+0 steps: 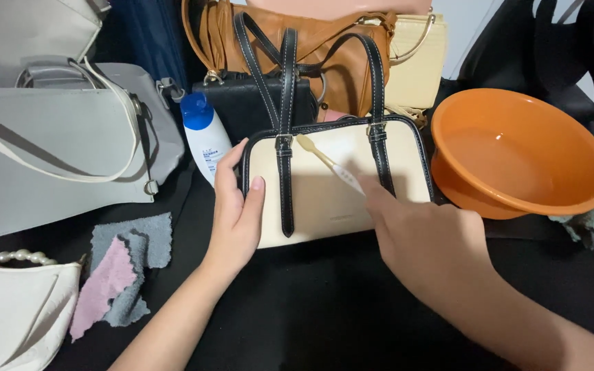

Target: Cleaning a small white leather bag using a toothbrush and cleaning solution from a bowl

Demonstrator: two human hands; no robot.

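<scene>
A cream handbag (331, 196) with black trim and black straps lies flat on the dark table in the middle of the view. My left hand (236, 213) grips its left edge, thumb on the cream face. My right hand (417, 237) holds a cream toothbrush (328, 161) by its handle, and the brush head rests on the upper part of the bag's face, between the two straps.
An orange basin (517, 154) holding water stands to the right. A white bottle with a blue cap (204, 137) lies left of the bag. Grey and pink cloths (122, 271) lie at lower left. Grey (56, 148), white (15, 309), brown (324, 51) and black bags crowd the left and back.
</scene>
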